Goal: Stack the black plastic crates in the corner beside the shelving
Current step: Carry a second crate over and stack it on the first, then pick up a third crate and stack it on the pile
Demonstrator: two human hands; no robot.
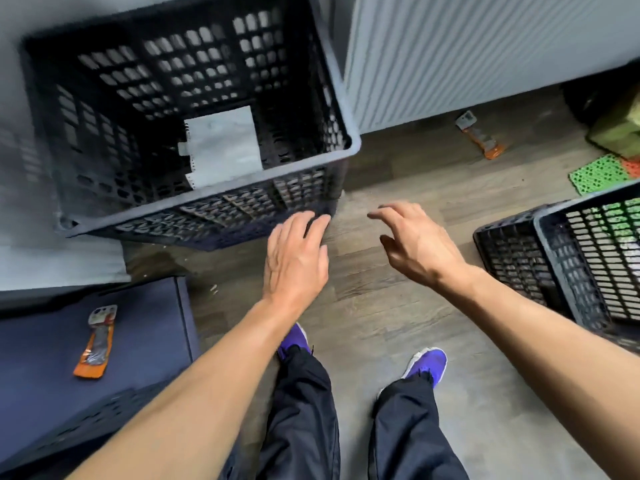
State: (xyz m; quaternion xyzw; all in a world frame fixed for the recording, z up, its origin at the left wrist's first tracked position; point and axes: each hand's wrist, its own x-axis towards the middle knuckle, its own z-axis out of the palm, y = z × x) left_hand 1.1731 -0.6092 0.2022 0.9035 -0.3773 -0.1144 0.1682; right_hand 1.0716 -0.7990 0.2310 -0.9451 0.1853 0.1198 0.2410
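A tall black plastic crate stands in the corner at upper left, seemingly on another crate beneath it, with a white sheet of paper lying inside. My left hand hovers just in front of the crate's lower right corner, fingers spread, holding nothing. To its right, my right hand is over the bare floor, fingers curled loosely and empty. More black crates sit at the right edge, one nested or leaning over another.
A white ribbed panel runs along the back wall. An orange packet lies on the wooden floor; another orange packet rests on a dark blue box at lower left. Green mats lie far right. My feet stand below.
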